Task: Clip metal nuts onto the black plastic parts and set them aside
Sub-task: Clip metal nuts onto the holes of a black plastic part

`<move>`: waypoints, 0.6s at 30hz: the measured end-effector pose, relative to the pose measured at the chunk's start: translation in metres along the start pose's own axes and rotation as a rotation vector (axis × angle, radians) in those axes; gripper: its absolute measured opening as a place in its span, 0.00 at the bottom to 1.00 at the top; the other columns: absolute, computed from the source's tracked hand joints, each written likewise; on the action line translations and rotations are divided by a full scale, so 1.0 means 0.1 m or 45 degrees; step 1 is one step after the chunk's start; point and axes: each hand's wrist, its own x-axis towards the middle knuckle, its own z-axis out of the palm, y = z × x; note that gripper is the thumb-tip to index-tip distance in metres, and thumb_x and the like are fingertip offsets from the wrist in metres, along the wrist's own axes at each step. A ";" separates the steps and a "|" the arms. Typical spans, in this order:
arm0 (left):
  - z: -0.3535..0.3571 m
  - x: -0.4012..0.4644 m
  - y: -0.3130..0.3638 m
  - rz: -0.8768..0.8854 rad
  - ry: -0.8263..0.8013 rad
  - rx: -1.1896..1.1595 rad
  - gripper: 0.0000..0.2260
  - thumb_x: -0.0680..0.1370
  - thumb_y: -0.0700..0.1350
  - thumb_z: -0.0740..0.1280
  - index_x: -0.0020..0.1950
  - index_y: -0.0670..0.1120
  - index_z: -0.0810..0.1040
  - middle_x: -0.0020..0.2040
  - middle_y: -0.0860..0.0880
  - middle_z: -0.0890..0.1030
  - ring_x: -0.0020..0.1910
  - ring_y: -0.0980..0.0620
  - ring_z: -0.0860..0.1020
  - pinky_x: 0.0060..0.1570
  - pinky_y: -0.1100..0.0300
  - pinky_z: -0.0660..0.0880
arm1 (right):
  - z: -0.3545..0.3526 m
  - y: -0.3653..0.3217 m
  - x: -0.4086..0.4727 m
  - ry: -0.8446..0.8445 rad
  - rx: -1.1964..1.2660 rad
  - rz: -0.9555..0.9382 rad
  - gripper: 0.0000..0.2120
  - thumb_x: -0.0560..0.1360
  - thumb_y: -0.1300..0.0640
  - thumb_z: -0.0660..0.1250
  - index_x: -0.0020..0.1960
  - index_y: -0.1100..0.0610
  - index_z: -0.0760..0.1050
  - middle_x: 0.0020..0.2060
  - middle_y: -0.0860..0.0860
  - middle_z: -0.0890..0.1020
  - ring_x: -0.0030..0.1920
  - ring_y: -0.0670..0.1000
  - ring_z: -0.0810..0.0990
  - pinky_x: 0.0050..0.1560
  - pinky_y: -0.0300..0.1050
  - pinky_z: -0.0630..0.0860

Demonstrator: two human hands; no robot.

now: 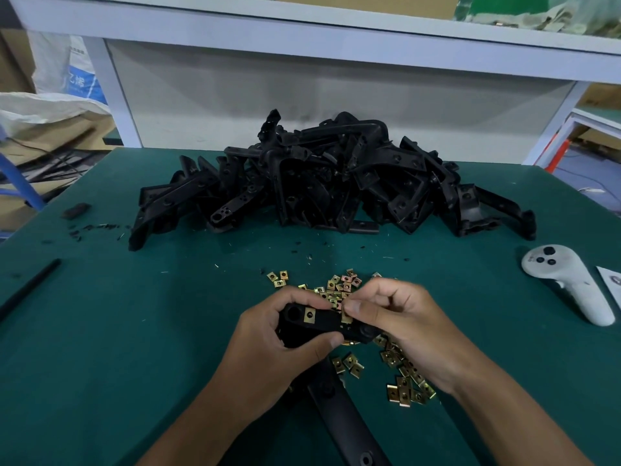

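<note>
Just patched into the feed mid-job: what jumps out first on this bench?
The big heap of black plastic parts across the far middle of the green table. Nearer, the left hand grips one black part already carrying a clipped nut, while the right hand pinches another nut onto it, over scattered brass-coloured nuts.

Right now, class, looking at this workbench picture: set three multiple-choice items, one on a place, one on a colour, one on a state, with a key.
1. Where is the white controller?
A. right of the pile
B. on the shelf
C. in a hand

2. What colour is the table mat?
A. red
B. dark green
C. white

3. What is the left hand doing?
A. lying flat
B. pointing
C. gripping a black plastic part

Key: 1 A, it lies near the table's right edge; 2 B, green shows all round the loose nuts; 3 C, fingers curl round the part, while the right hand pinches a nut at it.
</note>
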 end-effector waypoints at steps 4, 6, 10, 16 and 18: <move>0.00 0.01 0.00 0.020 0.024 -0.010 0.12 0.68 0.48 0.79 0.50 0.55 0.83 0.44 0.51 0.85 0.41 0.57 0.82 0.41 0.68 0.77 | 0.02 0.01 0.01 0.088 0.073 -0.017 0.06 0.71 0.48 0.74 0.43 0.49 0.85 0.38 0.49 0.85 0.40 0.48 0.82 0.45 0.44 0.76; 0.00 0.01 0.01 0.020 0.021 -0.010 0.12 0.68 0.50 0.79 0.49 0.55 0.83 0.44 0.51 0.85 0.41 0.57 0.82 0.41 0.68 0.77 | 0.02 0.01 0.01 0.096 0.064 -0.011 0.07 0.70 0.47 0.74 0.43 0.49 0.85 0.39 0.50 0.85 0.40 0.48 0.81 0.47 0.46 0.75; -0.01 0.00 0.01 0.001 0.008 0.012 0.12 0.68 0.48 0.79 0.49 0.56 0.83 0.44 0.52 0.85 0.41 0.58 0.82 0.40 0.67 0.78 | 0.01 0.01 0.01 0.054 0.055 0.021 0.07 0.71 0.48 0.74 0.44 0.51 0.85 0.41 0.54 0.86 0.41 0.51 0.82 0.48 0.47 0.76; -0.01 -0.01 0.02 -0.034 -0.026 0.025 0.12 0.69 0.47 0.81 0.50 0.56 0.83 0.44 0.53 0.84 0.41 0.57 0.82 0.40 0.65 0.78 | 0.02 0.03 0.01 0.084 0.056 0.041 0.08 0.70 0.47 0.74 0.43 0.51 0.86 0.41 0.50 0.87 0.42 0.47 0.84 0.48 0.42 0.76; -0.01 -0.01 0.02 -0.036 -0.038 0.030 0.12 0.70 0.47 0.81 0.50 0.56 0.83 0.43 0.54 0.84 0.40 0.58 0.82 0.39 0.66 0.78 | 0.03 0.04 0.00 0.086 0.045 0.051 0.09 0.69 0.45 0.74 0.42 0.50 0.86 0.41 0.47 0.87 0.43 0.43 0.84 0.47 0.39 0.75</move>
